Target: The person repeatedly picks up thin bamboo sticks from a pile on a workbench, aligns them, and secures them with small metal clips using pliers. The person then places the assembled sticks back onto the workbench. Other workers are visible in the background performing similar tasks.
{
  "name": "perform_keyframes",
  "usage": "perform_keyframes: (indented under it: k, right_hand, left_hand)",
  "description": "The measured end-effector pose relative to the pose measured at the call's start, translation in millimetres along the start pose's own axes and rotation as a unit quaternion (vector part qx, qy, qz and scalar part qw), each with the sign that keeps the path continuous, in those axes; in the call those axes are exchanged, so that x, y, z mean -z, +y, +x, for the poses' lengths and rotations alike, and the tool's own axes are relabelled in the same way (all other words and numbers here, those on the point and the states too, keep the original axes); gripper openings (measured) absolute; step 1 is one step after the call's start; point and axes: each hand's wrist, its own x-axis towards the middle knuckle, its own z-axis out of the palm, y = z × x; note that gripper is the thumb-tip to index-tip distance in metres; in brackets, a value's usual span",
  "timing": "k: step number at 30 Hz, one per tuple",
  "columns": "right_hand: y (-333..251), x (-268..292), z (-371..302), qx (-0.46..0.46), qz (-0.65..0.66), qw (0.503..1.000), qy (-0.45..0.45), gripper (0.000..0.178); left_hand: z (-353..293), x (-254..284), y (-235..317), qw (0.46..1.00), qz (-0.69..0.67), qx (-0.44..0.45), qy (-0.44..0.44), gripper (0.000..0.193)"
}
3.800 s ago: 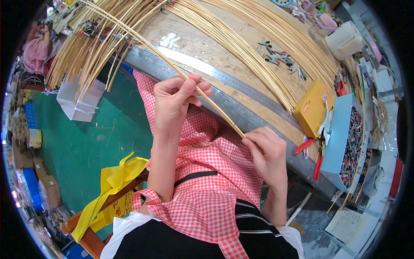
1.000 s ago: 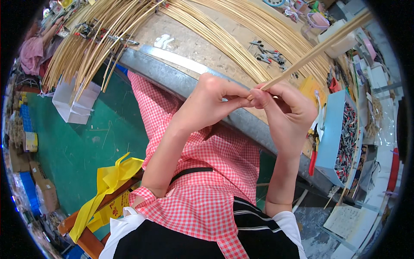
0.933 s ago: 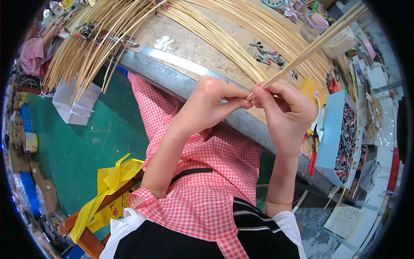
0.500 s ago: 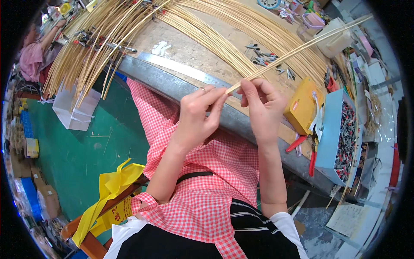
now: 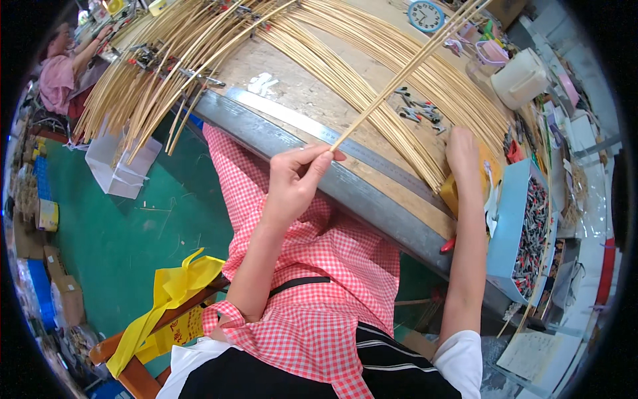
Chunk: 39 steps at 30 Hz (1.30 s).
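Observation:
My left hand [image 5: 298,174] pinches the lower end of a few thin bamboo strips [image 5: 385,92] between thumb and fingers. The strips slant up and right over the bench. My right hand [image 5: 463,154] reaches over the yellow box [image 5: 493,159], close to a loose cluster of small black and red spring clips [image 5: 420,112]. Its fingers point away and are hidden behind the back of the hand, so whether they hold anything does not show. Beneath the left hand's strips lies a long steel ruler [image 5: 292,114] along the bench edge.
Bundles of bamboo strips [image 5: 332,66] cover the bench; clamped ones [image 5: 143,86] overhang its left end. A blue box [image 5: 505,229] full of clips stands at the right, near a white jug [image 5: 522,78]. A blue clock [image 5: 426,16] is behind. Another person [image 5: 56,83] works far left.
My right hand has let go of the strips and moved right, over the yellow box. The left hand keeps its pinch, and the strips now point more steeply upward.

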Motion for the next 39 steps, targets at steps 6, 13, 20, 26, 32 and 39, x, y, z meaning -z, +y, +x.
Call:
perform_keyframes:
  k: [6,13,20,26,32,39]
  right_hand:
    - [15.5,-20.1,5.9,0.04,0.013,0.999,0.01,0.009]
    - [-21.3,26.4,-22.6,-0.038,0.356,0.933,0.045,0.019]
    - [-115.3,84.8,-94.5,-0.035,0.733,0.675,-0.076,0.029]
    - [-125.7,89.9,-105.8,0.013,0.752,0.658,-0.046,0.026]
    - [-128.3,91.0,-105.2,0.024,0.763,0.646,-0.009,0.024]
    - [-127.7,92.8,-102.9,0.041,0.744,0.666,0.018,0.023]
  left_hand:
    - [-0.6,6.0,1.1,0.998,-0.043,0.041,-0.004,0.015]
    - [0.6,7.2,1.5,0.998,-0.044,0.029,-0.023,0.016]
    - [-6.5,1.3,10.9,0.994,-0.063,0.068,-0.063,0.016]
    - [-8.3,-4.8,20.4,0.995,-0.034,0.004,-0.089,0.016]
    - [-9.9,-11.3,13.0,0.994,-0.02,-0.057,-0.09,0.02]
    - [-10.1,-8.8,20.3,0.993,-0.009,-0.012,-0.118,0.017]
